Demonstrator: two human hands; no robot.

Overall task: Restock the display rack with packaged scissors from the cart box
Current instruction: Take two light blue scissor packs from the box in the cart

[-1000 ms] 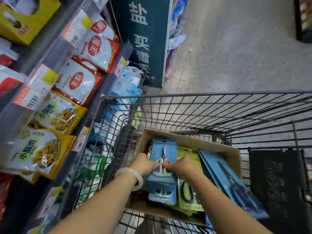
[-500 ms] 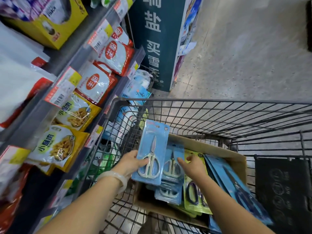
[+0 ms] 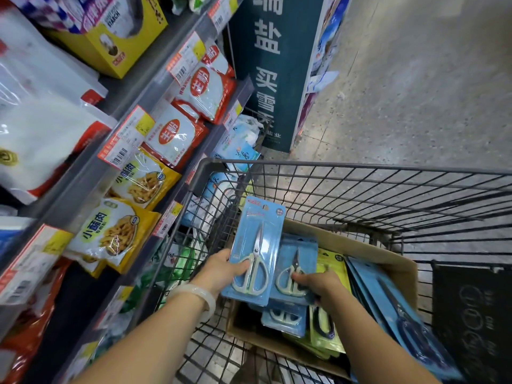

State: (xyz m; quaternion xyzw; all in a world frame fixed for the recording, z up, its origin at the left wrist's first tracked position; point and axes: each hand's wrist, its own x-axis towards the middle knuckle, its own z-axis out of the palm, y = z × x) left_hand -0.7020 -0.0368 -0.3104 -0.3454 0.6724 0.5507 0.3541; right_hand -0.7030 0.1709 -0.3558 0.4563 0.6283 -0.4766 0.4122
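Wire cart [image 3: 360,173] hard against stocked shelves [image 3: 83,173], cardboard box [image 3: 399,261] inside.

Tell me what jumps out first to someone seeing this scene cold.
Front and centre, the left hand lifts a blue scissors pack above the cardboard box in the wire cart, while the right hand grips a second blue pack. At left, shelves hold yellow snack bags.

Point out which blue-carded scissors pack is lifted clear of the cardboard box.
The blue-carded scissors pack in the left hand: raised, tilted upright over the box's left edge. The others lie inside.
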